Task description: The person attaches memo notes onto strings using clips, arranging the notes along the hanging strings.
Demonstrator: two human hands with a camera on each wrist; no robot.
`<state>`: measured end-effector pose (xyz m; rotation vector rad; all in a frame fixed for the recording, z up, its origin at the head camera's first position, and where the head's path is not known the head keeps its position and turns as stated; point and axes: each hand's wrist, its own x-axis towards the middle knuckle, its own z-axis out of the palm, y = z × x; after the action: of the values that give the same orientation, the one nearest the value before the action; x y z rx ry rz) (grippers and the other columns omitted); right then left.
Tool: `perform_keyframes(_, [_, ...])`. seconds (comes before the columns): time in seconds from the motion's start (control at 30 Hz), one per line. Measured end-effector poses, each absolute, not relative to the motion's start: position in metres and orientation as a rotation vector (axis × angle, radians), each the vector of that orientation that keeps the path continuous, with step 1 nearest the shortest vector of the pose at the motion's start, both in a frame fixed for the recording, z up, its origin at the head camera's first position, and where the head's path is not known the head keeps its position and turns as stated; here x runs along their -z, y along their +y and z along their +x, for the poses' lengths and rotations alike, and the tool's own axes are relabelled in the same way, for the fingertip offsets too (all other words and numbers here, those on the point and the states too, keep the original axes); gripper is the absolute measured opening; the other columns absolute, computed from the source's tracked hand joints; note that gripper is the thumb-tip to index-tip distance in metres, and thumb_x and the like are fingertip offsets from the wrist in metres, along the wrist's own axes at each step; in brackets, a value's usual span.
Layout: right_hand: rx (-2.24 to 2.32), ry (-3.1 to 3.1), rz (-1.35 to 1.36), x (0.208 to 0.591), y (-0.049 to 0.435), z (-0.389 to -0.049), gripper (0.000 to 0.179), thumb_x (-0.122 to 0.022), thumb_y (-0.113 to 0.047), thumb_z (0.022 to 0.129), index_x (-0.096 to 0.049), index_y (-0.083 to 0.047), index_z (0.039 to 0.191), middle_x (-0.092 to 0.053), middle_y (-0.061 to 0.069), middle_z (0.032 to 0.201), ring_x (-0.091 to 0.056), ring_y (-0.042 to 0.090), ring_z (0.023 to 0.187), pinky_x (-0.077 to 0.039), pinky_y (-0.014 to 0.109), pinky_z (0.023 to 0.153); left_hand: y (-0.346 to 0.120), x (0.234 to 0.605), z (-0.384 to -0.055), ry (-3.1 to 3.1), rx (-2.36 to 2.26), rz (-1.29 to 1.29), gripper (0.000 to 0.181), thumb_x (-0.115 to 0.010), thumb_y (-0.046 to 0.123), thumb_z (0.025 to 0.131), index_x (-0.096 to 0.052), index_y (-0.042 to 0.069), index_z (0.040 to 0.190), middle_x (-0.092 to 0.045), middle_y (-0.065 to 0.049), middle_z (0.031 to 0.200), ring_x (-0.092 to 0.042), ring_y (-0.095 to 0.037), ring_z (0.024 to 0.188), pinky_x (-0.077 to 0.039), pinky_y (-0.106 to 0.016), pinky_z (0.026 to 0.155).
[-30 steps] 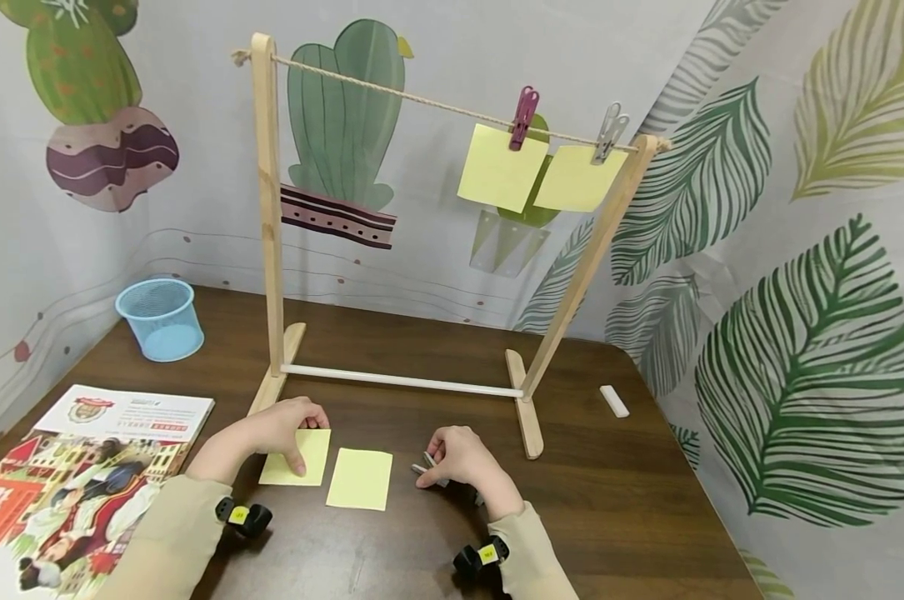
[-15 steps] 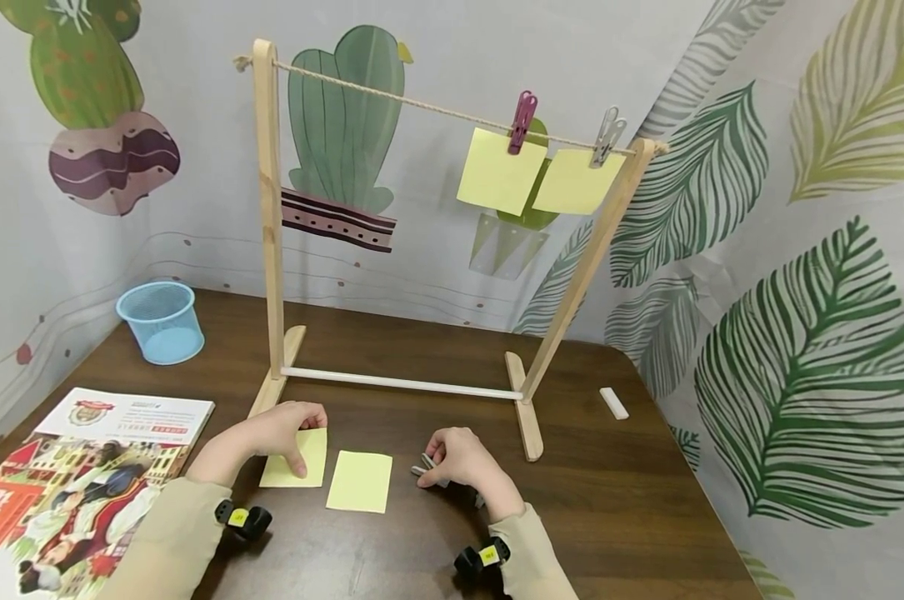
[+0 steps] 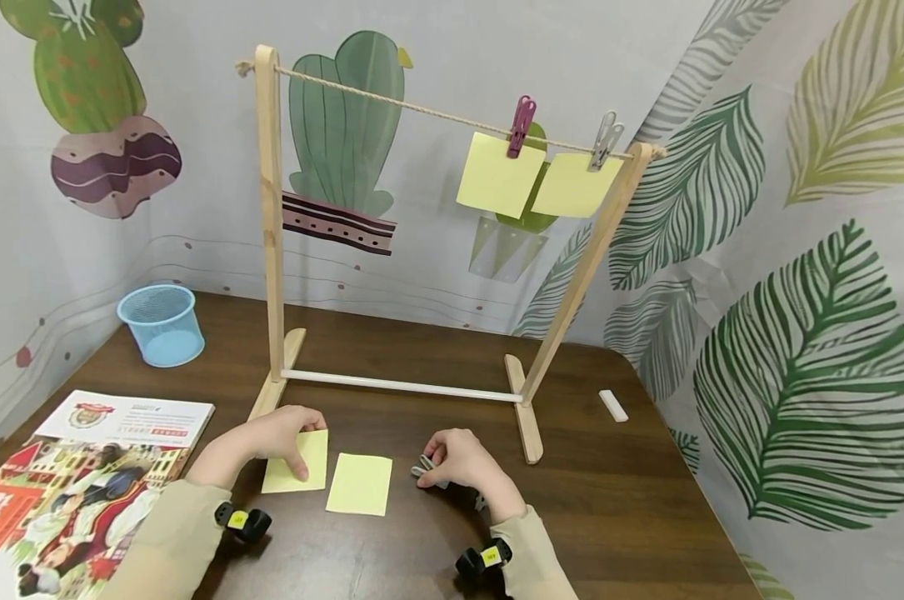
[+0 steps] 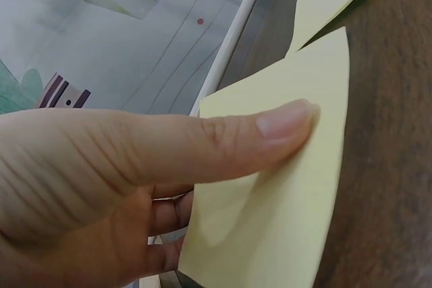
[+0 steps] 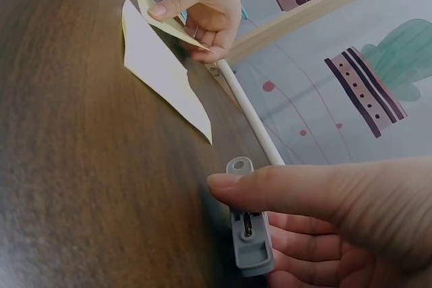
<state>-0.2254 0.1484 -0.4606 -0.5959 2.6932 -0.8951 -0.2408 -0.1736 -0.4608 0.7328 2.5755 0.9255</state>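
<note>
My left hand point(image 3: 282, 440) pinches a yellow sticky note point(image 4: 270, 214), thumb on its face and fingers behind it. In the left wrist view the paper bends slightly and appears lifted off the table. A second yellow sticky note point(image 3: 360, 484) lies on the table between the hands. Thumb and fingers of my right hand point(image 3: 462, 460) hold a grey clothespin point(image 5: 250, 234) just above the tabletop. Two more yellow notes hang from the rope point(image 3: 422, 108) at the right, one under a purple clothespin point(image 3: 521, 127), the other under a grey clothespin point(image 3: 606, 142).
A wooden rack point(image 3: 270, 217) with a white crossbar point(image 3: 402, 385) stands behind the hands. At left are a blue mesh cup point(image 3: 168, 333) and a magazine point(image 3: 99, 492). A small white block point(image 3: 613, 406) lies at right. Near the right wrist sits a partly hidden grey object point(image 3: 480, 502).
The head view has shifted slightly, so the scene sits a little lower. The note in my left hand has changed angle a little; my right hand keeps its hold on the grey clothespin.
</note>
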Motion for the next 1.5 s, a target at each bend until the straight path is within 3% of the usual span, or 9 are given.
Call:
perform_keyframes(0.13, [0.901, 2.686, -0.607, 0.46, 0.148, -0.227, 0.031, -0.089, -0.017, 0.067, -0.069, -0.006, 0.088, -0.06, -0.004, 0.072, -0.049, 0.003, 0.062, -0.043, 0.019, 0.058, -0.175, 0.461, -0.242, 2.542, -0.971, 0.766, 0.043, -0.092, 0.009, 0.057, -0.061, 0.009, 0.086, -0.058, 0.004, 0.079, -0.048, -0.011, 0.072, -0.042, -0.023, 0.064])
perform_keyframes(0.37, [0.926, 2.67, -0.634, 0.461, 0.148, -0.229, 0.03, -0.088, -0.016, 0.068, -0.07, -0.005, 0.089, -0.06, -0.003, 0.072, -0.05, 0.003, 0.062, -0.043, 0.018, 0.058, -0.178, 0.461, -0.243, 2.567, -0.965, 0.796, 0.042, -0.092, 0.014, 0.059, -0.061, 0.01, 0.087, -0.057, 0.005, 0.077, -0.046, -0.008, 0.07, -0.04, -0.022, 0.063])
perform_keyframes(0.67, [0.991, 2.617, -0.646, 0.465, 0.149, -0.23, 0.028, -0.087, -0.017, 0.071, -0.07, -0.008, 0.092, -0.062, -0.005, 0.076, -0.053, 0.004, 0.065, -0.045, 0.02, 0.058, -0.182, 0.461, -0.245, 2.561, -0.95, 0.769, 0.038, -0.087, 0.014, 0.068, -0.065, 0.004, 0.097, -0.066, -0.001, 0.092, -0.058, -0.017, 0.088, -0.047, -0.032, 0.076])
perform_keyframes(0.87, [1.049, 2.573, -0.649, 0.465, 0.15, -0.23, 0.026, -0.086, -0.014, 0.072, -0.07, -0.006, 0.091, -0.065, -0.001, 0.08, -0.056, 0.007, 0.066, -0.047, 0.021, 0.057, -0.182, 0.461, -0.248, 2.557, -0.96, 0.726, 0.031, -0.081, 0.009, 0.076, -0.066, -0.001, 0.101, -0.064, -0.002, 0.088, -0.052, -0.012, 0.076, -0.045, -0.026, 0.068])
perform_keyframes(1.17, [1.082, 2.529, -0.631, 0.464, 0.152, -0.231, 0.026, -0.084, -0.014, 0.074, -0.07, -0.005, 0.094, -0.067, 0.0, 0.082, -0.058, 0.008, 0.071, -0.049, 0.021, 0.06, -0.188, 0.459, -0.246, 2.527, -0.997, 0.73, 0.021, -0.068, 0.006, 0.088, -0.067, -0.007, 0.105, -0.069, -0.008, 0.096, -0.059, -0.012, 0.082, -0.051, -0.031, 0.073])
perform_keyframes(1.5, [1.193, 2.458, -0.599, 0.467, 0.15, -0.23, 0.028, -0.082, -0.008, 0.075, -0.068, -0.003, 0.099, -0.068, 0.006, 0.086, -0.059, 0.01, 0.076, -0.049, 0.021, 0.061, -0.191, 0.455, -0.245, 2.516, -1.048, 0.733, 0.027, -0.068, 0.007, 0.089, -0.065, -0.01, 0.11, -0.069, -0.019, 0.107, -0.064, -0.037, 0.104, -0.053, -0.049, 0.087])
